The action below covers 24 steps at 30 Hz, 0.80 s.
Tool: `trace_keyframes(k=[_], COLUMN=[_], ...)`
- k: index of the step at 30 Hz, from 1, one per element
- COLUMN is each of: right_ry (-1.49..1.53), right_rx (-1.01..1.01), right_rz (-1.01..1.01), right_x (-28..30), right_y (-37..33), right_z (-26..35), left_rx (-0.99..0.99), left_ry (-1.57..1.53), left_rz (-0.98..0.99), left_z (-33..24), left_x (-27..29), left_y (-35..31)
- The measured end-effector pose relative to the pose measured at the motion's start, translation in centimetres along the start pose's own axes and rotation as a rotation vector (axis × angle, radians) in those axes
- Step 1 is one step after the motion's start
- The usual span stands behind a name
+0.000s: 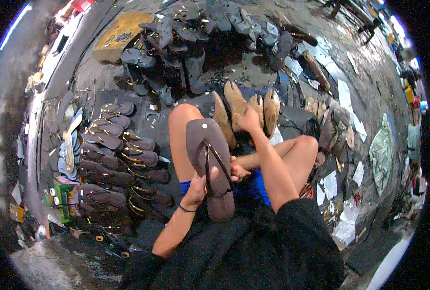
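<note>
Sandal point(221, 186), toe forward, gripped by left hand point(197, 189); wooden last point(234, 96) ahead-right, seemingly parallel, nearer right hand point(246, 120), which grasps it.

We can read no words or numbers here. On the flip-flop point(219, 176) before us, a plain white round mark point(205, 126) sits near the far end, with no lettering we can make out. The green box point(66, 195) at left is too blurred for us, and the white papers point(329, 184) at right are too small to read.
</note>
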State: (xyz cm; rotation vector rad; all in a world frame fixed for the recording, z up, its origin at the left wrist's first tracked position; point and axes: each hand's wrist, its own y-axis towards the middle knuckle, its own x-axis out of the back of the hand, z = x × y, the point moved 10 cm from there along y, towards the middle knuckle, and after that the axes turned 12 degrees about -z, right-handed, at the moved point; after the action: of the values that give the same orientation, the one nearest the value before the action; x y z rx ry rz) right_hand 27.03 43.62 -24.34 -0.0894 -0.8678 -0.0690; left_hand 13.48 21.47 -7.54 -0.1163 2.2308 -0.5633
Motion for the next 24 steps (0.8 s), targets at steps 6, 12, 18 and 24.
trace_keyframes(k=[6,12,18,24], right_ry=[1.146,1.172,0.160,0.090], right_rx=[-0.551,-0.768,0.150,0.185], right_rz=[0.260,0.595,0.221,0.148], right_x=[15.0,19.0,21.4,20.5], right_y=[-13.1,-26.8,-26.4,-26.2], right_z=[5.5,7.5,15.0,15.8], left_rx=[-0.104,-0.168,-0.035,-0.040], left_ry=[-0.089,0.194,0.019,-0.171], left_rz=[-0.013,-0.252,-0.125,-0.159], left_z=[-1.3,-3.1,2.0,3.5], left_x=[3.6,2.3,2.9,4.9], left_y=[5.5,4.9,3.1,4.0])
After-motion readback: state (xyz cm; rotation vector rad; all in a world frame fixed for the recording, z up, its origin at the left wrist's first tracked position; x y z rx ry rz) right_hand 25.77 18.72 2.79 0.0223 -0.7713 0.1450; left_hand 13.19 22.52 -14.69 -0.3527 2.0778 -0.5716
